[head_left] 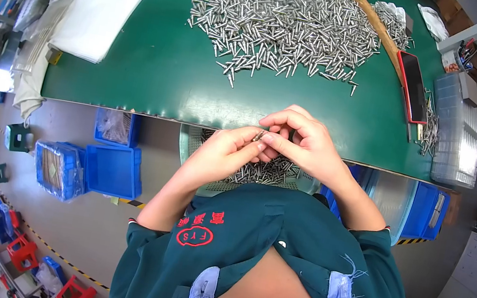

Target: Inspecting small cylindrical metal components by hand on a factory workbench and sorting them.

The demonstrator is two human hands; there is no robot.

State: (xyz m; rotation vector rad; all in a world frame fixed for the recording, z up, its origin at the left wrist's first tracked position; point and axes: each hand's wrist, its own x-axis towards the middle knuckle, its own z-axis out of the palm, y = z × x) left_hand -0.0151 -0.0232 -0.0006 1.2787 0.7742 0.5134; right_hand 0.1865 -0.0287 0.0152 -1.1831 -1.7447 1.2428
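Note:
My left hand (pixel 221 157) and my right hand (pixel 309 145) meet just over the table's near edge. Between their thumbs and fingertips is a small metal pin (pixel 259 135), gripped by both hands and partly covered by them. Below them a pale green plastic basket (pixel 189 140) holds many similar metal pins (pixel 269 175), close against my body. Beyond my hands a large heap of shiny metal pins (pixel 290 21) spreads over the green tabletop (pixel 148 82).
Curved wooden strips (pixel 381 32) border the heap. White sheets (pixel 99 16) lie at the left. On the right are a red-framed dark tablet-like object (pixel 412 87), loose metal rods (pixel 429 128) and clear plastic boxes (pixel 459 134). Blue bins (pixel 114 168) stand on the floor.

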